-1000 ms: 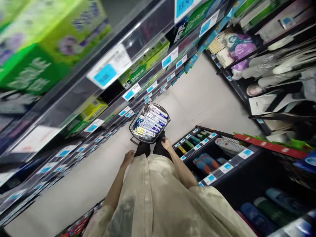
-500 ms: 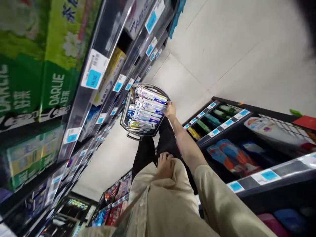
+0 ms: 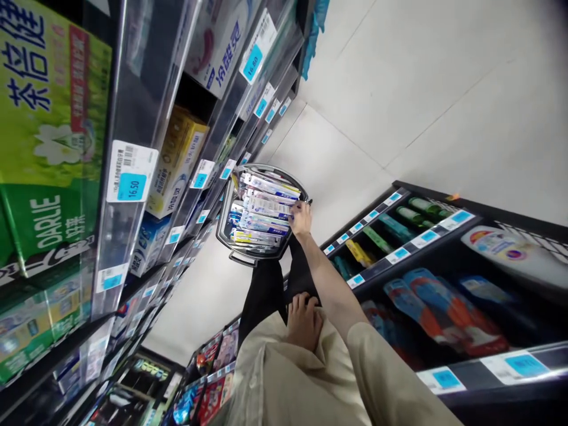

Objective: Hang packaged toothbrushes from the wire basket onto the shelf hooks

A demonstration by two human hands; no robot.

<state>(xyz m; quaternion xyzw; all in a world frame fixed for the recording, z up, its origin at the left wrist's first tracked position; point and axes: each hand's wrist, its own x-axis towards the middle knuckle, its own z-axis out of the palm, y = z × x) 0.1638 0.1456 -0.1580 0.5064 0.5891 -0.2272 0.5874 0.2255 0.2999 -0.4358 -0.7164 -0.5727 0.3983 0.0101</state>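
Note:
A black-rimmed basket (image 3: 225, 236) sits on the floor in front of my legs, holding a row of several packaged toothbrushes (image 3: 261, 222) in white and blue packs. My right hand (image 3: 300, 219) reaches to the basket's right side. Its fingers are bent and closed around the end of one toothbrush pack; part of the grip is hidden. Lower down, my left hand (image 3: 305, 319) lies over my lap at the hem of the beige shirt, its fingers slightly apart and holding nothing.
Close on the left rises a shelf with price labels (image 3: 132, 171), green toothpaste boxes (image 3: 48, 213) and a yellow box (image 3: 175, 163). To the right stands another shelf with green bottles (image 3: 421, 206) and blue-orange packs (image 3: 444, 302). Pale floor tiles (image 3: 399, 89) stretch ahead.
My right hand has moved from the basket's right rim inward onto the end of a toothbrush pack. My left hand stays on my lap. The whole view has shifted slightly.

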